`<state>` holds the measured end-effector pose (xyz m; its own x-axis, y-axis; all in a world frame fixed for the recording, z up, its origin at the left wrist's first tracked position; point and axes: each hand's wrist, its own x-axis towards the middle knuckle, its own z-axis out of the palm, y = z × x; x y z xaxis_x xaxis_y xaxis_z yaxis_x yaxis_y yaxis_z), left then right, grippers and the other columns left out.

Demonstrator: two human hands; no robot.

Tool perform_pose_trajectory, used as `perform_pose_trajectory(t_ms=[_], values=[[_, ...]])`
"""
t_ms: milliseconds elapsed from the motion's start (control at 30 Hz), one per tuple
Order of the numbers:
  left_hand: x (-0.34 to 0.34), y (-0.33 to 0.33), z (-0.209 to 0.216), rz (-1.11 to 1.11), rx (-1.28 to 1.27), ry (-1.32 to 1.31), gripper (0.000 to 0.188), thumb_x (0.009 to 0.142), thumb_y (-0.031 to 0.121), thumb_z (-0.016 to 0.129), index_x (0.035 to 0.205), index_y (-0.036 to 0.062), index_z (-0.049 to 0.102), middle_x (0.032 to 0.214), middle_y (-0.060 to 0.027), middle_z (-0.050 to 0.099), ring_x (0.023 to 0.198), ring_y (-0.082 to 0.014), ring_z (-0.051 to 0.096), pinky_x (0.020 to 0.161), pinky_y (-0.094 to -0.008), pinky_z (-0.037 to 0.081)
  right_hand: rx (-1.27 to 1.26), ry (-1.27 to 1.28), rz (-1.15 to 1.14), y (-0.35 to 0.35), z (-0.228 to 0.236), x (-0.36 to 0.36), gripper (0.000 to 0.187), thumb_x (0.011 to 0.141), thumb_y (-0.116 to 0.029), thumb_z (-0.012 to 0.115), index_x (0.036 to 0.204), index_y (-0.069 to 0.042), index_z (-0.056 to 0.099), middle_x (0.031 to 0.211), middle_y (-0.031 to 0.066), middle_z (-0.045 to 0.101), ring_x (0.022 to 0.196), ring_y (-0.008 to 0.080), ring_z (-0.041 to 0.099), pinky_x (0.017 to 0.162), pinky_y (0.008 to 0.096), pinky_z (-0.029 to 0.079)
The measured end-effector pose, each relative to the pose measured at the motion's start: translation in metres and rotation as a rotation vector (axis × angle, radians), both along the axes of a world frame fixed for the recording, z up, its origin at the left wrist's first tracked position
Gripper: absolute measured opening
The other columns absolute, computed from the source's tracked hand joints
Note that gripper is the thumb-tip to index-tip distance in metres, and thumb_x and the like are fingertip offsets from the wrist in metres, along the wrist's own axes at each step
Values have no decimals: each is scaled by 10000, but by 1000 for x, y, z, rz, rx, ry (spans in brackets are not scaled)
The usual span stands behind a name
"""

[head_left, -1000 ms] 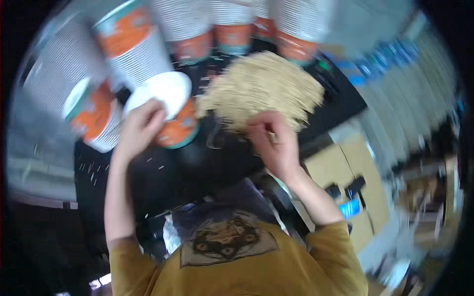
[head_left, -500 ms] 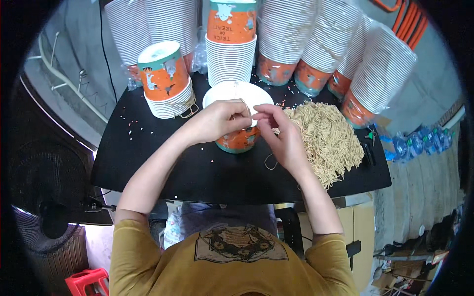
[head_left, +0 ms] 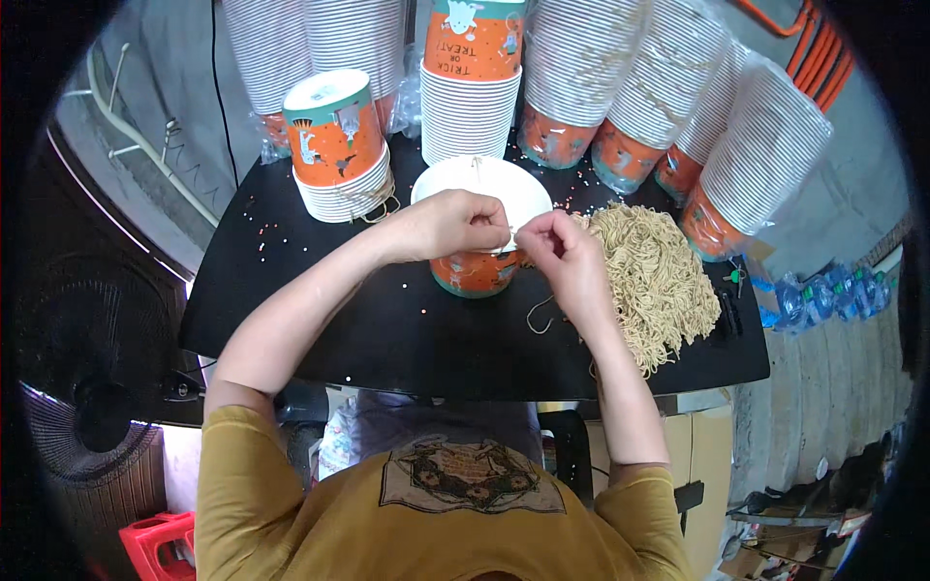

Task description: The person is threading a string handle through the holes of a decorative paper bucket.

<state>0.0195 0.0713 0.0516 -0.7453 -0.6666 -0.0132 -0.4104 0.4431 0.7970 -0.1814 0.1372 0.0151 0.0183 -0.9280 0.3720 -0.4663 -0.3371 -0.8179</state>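
While the left hand (head_left: 455, 225) clamps the orange cup (head_left: 475, 275) at its near rim, the right hand (head_left: 572, 259) is pinched together alongside

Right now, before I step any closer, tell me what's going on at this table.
A person in a mustard shirt has both hands at the near rim of an open paper bucket, standing upright on the black table. The left hand and right hand have bent fingers close together; anything between them is too small to tell. A heap of beige cords lies to the right, with stacked buckets behind.
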Motion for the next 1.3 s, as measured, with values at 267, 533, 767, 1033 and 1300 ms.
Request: perform_pose_trajectory(t_ms=[267, 533, 767, 1033, 1300], values=[[-5, -14, 2, -55, 238, -33, 130, 916, 166, 588, 872, 49, 625, 727, 59, 558, 665, -23, 476, 584, -202, 393, -273, 101, -61, 19, -16, 14, 108, 833, -14, 700, 873, -1, 601, 750, 83, 578, 605, 159, 551, 569, 285, 462], [-4, -15, 12, -64, 215, -187, 125, 926, 160, 579, 854, 59, 602, 711, 78, 528, 644, -19, 455, 565, -201, 365, -293, 99, -124, 24, -20, 23, 112, 834, -7, 691, 866, -4, 584, 731, 85, 560, 597, 188, 546, 562, 306, 462], [-12, -21, 5, -57, 277, -84, 142, 882, 190, 612, 831, 59, 628, 699, 58, 542, 639, -31, 443, 552, -213, 346, -144, -78, -120, 20, -23, 20, 90, 891, -42, 663, 911, 2, 588, 753, 50, 612, 628, 104, 556, 585, 256, 466], [-16, -19, 6, -81, 330, -47, 134, 894, 175, 627, 937, 52, 656, 814, 58, 603, 741, -20, 491, 637, -184, 387, 75, -434, -21, 11, -28, 12, 89, 945, -96, 621, 948, -10, 597, 780, -13, 622, 675, 31, 526, 611, 196, 439], [-15, -20, -4, -41, 346, 67, 105, 888, 132, 619, 939, 40, 626, 836, 38, 607, 739, -26, 505, 642, -192, 401, 62, -456, 34, 4, -24, 13, 71, 948, -80, 614, 964, -17, 588, 792, -38, 571, 696, 14, 485, 618, 178, 405]])
